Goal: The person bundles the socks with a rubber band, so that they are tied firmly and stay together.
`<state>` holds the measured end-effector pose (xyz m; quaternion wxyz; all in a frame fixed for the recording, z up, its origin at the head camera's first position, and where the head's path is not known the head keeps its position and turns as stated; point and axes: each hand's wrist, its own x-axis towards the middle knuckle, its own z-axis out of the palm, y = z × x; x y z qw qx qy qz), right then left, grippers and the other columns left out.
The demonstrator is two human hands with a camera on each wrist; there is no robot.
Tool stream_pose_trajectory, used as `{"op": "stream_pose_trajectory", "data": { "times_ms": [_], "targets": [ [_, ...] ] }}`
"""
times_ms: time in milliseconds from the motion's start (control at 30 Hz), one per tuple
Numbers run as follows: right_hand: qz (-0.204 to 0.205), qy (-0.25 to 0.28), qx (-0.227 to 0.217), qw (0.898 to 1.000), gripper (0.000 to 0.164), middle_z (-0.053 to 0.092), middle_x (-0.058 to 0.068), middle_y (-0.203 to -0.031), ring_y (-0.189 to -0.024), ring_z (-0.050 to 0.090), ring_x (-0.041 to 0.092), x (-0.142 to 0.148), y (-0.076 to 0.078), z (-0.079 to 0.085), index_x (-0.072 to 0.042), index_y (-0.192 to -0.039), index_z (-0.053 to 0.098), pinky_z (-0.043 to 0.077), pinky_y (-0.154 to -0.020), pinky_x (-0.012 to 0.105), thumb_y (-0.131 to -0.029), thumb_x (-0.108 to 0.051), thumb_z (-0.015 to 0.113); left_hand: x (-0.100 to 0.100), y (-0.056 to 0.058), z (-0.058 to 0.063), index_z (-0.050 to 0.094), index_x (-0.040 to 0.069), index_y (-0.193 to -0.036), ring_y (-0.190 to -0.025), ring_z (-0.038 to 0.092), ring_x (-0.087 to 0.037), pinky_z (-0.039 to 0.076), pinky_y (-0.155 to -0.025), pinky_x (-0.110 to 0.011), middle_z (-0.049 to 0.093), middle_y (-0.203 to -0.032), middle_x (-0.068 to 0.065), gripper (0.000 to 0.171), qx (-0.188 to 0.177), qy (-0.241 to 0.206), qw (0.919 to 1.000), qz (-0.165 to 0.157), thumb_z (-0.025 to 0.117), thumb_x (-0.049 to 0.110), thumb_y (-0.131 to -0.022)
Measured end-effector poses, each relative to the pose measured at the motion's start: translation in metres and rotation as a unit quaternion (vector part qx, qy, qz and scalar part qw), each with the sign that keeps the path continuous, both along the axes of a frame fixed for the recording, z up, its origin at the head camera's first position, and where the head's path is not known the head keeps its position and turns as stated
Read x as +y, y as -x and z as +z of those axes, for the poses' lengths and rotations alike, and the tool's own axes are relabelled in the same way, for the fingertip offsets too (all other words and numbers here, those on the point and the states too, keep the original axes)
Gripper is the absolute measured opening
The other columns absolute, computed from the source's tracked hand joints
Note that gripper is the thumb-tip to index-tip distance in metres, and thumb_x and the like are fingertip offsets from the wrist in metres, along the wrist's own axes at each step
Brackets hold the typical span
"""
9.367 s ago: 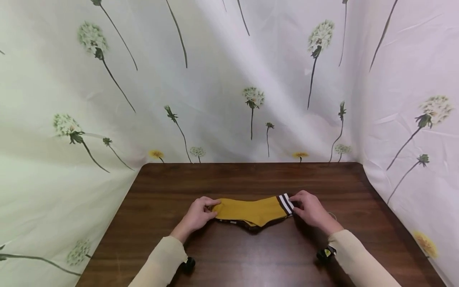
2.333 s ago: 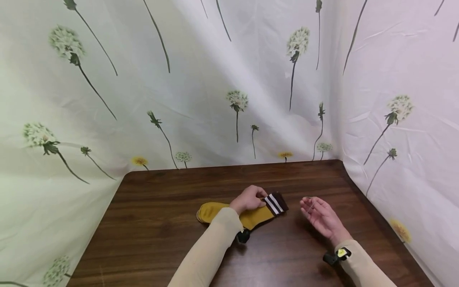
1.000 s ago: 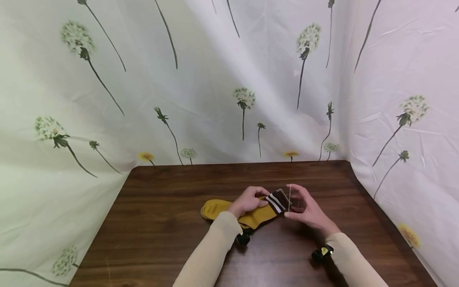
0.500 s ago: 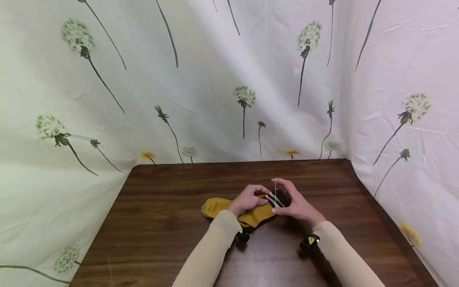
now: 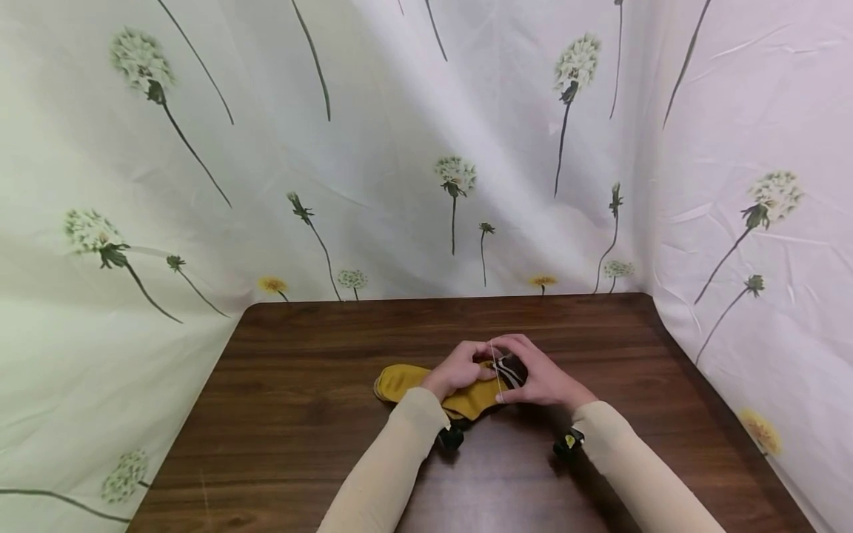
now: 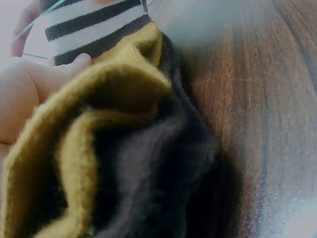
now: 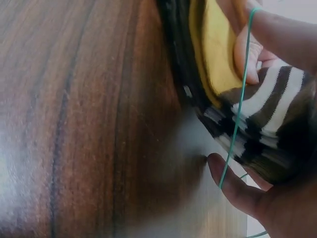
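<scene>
A stack of mustard-yellow and dark socks (image 5: 402, 380) lies on the table, with brown-and-white striped cuffs (image 7: 277, 99) to the right. My left hand (image 5: 461, 371) grips the stack just below the stripes, its thumb on top. Around the cuff end arches my right hand (image 5: 543, 376), thumb and fingers spread apart. A thin green rubber band (image 7: 241, 101) is stretched between them and crosses the stripes. In the left wrist view, yellow and dark sock layers (image 6: 94, 134) bulge close to the camera. Part of the cuffs is hidden behind my right hand.
The dark brown wooden table (image 5: 286, 444) extends around the socks. Behind it and to the sides hangs a white cloth (image 5: 386, 148) printed with dandelions. Small black cameras sit at both wrists.
My right hand has moved left with the stretched rubber band, from beyond the cuffs to around them. Earlier it was beside the socks. My left hand keeps its grip near the stripes.
</scene>
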<state>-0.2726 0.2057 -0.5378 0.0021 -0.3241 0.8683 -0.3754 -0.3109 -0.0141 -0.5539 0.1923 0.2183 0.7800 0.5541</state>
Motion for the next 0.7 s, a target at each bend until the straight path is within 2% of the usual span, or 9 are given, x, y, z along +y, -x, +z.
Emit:
{"op": "stream_pose_trajectory", "data": {
  "times_ms": [267, 533, 700],
  "targets": [
    [-0.012, -0.006, 0.030, 0.999, 0.077, 0.056, 0.008, -0.139, -0.130, 0.055, 0.027, -0.002, -0.001, -0.005, -0.015, -0.140, 0.064, 0.047, -0.108, 0.055, -0.073, -0.031, 0.098, -0.001, 0.002, 0.002, 0.077, 0.008, -0.111, -0.093, 0.063, -0.012, 0.048, -0.087, -0.028, 0.077, -0.109, -0.003, 0.020, 0.017, -0.004, 0.9998, -0.007, 0.075, -0.002, -0.093],
    [-0.009, 0.008, 0.062, 0.998, 0.069, 0.064, 0.005, -0.131, -0.120, 0.060, 0.024, -0.004, 0.001, -0.012, -0.014, -0.133, 0.068, 0.051, -0.101, 0.049, -0.073, -0.028, 0.098, 0.001, 0.004, -0.001, 0.076, 0.002, -0.115, -0.094, 0.066, -0.012, 0.050, -0.084, -0.025, 0.078, -0.109, -0.009, 0.025, -0.017, -0.013, 0.9994, 0.027, 0.078, -0.002, -0.091],
    [-0.026, 0.012, 0.047, 0.998, 0.065, 0.068, 0.001, -0.128, -0.115, 0.062, 0.020, -0.003, 0.001, -0.015, -0.018, -0.132, 0.069, 0.052, -0.098, 0.044, -0.075, -0.027, 0.097, 0.000, 0.004, -0.004, 0.077, 0.003, -0.113, -0.092, 0.067, -0.014, 0.051, -0.082, -0.026, 0.077, -0.104, -0.006, 0.025, -0.036, -0.026, 0.9978, 0.049, 0.081, -0.001, -0.089]
  ]
}}
